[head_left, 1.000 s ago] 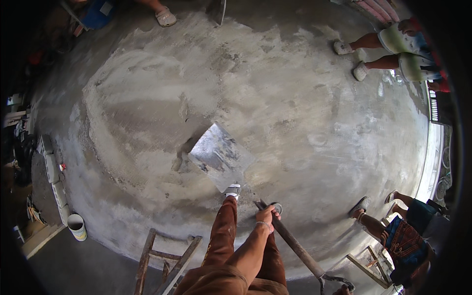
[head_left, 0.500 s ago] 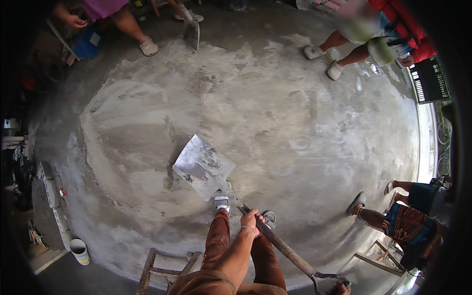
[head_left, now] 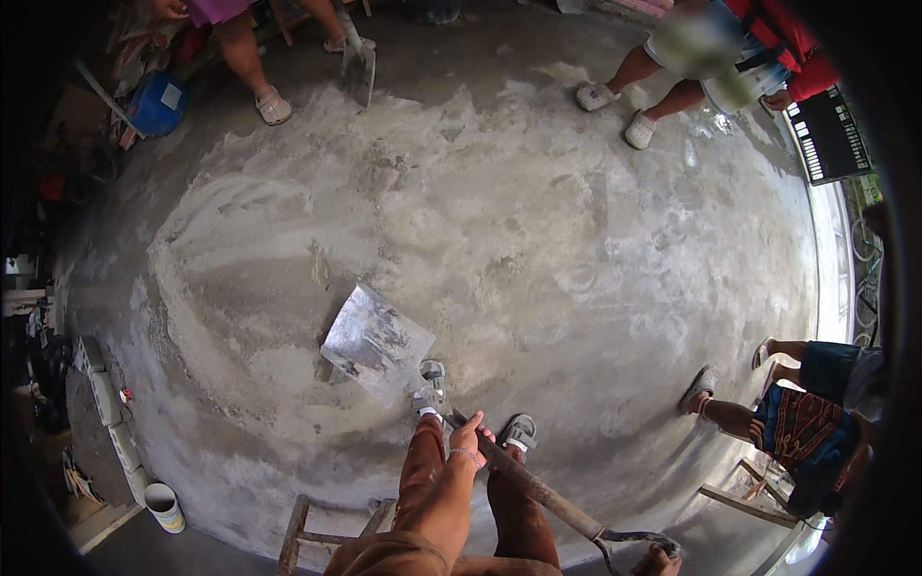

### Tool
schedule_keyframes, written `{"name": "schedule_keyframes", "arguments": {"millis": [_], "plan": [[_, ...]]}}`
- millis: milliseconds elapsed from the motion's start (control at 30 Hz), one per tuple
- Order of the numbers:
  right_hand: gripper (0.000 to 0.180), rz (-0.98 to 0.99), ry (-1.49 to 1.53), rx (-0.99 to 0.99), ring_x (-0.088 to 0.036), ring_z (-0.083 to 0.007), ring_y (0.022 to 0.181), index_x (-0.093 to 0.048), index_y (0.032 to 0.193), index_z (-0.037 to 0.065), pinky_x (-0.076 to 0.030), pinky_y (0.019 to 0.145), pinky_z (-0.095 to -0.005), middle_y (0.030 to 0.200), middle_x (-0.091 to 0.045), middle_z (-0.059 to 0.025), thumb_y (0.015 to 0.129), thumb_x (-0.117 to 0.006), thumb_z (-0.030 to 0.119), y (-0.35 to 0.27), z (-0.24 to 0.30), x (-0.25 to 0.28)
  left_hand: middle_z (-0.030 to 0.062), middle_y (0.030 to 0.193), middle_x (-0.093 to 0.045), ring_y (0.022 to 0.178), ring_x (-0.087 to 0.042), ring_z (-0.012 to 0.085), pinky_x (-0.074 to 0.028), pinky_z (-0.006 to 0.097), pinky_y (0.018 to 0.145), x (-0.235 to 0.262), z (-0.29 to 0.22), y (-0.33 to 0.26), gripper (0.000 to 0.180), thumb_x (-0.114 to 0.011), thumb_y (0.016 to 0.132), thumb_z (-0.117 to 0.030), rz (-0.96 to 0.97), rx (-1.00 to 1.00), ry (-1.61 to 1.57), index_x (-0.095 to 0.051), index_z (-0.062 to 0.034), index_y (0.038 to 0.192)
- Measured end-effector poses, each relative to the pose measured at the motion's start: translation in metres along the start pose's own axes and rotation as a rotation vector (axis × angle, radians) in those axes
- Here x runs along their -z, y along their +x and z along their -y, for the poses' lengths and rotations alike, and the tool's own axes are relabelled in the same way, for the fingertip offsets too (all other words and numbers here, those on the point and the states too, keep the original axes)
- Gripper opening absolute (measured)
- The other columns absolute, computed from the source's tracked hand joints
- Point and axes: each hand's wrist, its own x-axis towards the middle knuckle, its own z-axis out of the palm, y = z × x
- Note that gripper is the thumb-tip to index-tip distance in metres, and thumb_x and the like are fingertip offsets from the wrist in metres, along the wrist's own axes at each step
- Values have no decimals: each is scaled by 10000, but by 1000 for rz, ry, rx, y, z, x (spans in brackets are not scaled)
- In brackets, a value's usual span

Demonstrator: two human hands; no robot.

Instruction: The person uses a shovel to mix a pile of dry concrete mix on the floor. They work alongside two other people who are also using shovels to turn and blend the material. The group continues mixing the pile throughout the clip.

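White bucket (head_left: 171, 521) far left, then the shovel (head_left: 526, 480) slanting over the concrete floor (head_left: 538, 230) in front of the person: broad, squarish metal blade (head_left: 375, 344), silvery and shiny toward its far left edge, smeared grey and dark elsewhere, on or just above the floor, can't tell which. Left hand (head_left: 469, 443) wrapped round the worn brownish shaft near the blade; farther right, right hand (head_left: 659, 562), dim at the lower edge, closed on the forked end grip (head_left: 615, 535).
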Motion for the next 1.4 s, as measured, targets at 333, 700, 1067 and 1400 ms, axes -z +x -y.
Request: {"name": "schedule_keyframes", "arguments": {"millis": [333,700,1067,1400], "plan": [[75,27,-30,23,-462,-134,394,-531,858,100,-359,312,-276,562,-501,-34,904,-581,128,3,13,-6,22,676,-478,562,-497,176,-454,340,529,6,4,11,132,-656,869,-99,-25,4,-18,-538,-89,813],[109,-139,-120,-53,-420,-107,410,-490,866,135,-322,303,-248,559,-405,27,923,-577,168,6,42,50,53,692,-505,537,-524,188,-500,359,524,-1,93,33,161,-666,872,-116,100,212,-65,-528,-66,804],[222,107,-306,-98,-383,-114,378,-515,732,117,-278,337,-275,514,-432,7,930,-526,216,-24,74,-217,68,562,-469,472,-502,243,-459,392,475,-31,-199,-9,146,-580,803,-82,-194,-101,0,-480,-83,695],[151,298,-281,138,-449,-140,378,-552,698,73,-332,335,-300,506,-495,-47,831,-596,129,-32,-17,-279,25,690,-471,572,-490,171,-457,335,523,70,-277,97,116,-592,867,-114,-168,-283,108,-511,-86,790]]}}
